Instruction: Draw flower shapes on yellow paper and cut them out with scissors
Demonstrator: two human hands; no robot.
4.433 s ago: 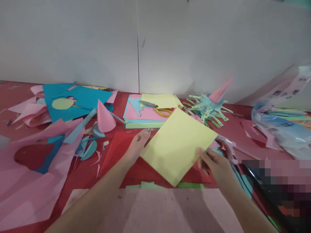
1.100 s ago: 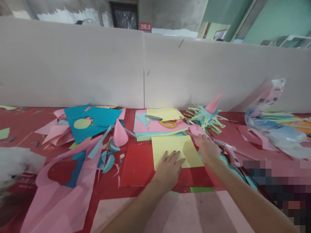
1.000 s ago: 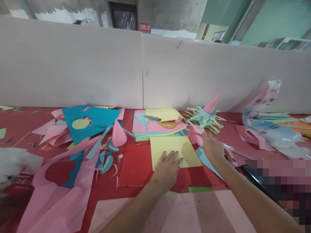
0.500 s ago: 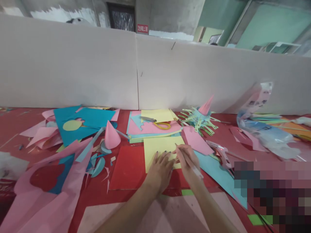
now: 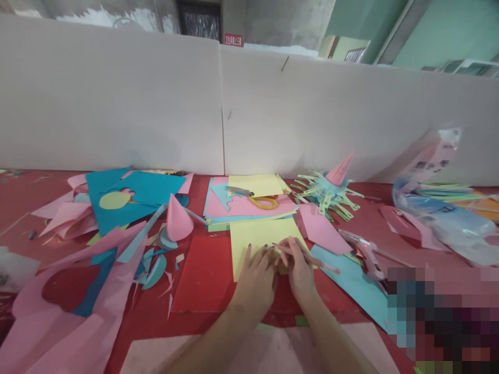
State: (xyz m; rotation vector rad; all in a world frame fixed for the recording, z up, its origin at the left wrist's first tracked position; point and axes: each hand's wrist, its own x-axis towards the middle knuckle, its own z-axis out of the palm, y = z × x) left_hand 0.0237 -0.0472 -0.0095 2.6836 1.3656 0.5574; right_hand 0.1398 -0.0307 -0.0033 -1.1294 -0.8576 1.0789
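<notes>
A yellow sheet of paper lies on a red board in front of me. My left hand rests flat on the sheet, fingers stretched out. Closed round a slim pencil, my right hand touches the paper beside the left fingertips. The pencil's tip points left, close to my left fingers; any mark under it is too small to see. Just behind the sheet, scissors with yellow handles lie on stacked pink, blue and yellow paper.
A pink paper cone and paper scraps lie at the left, near blue paper. Right of the stack stand a spiky paper piece with a pink cone, a glue gun and a plastic bag. A white partition closes the back.
My right hand has moved down and slightly left across the yellow sheet. The pencil now lies flatter, its tip nearer my left fingers. My left hand stays on the paper.
</notes>
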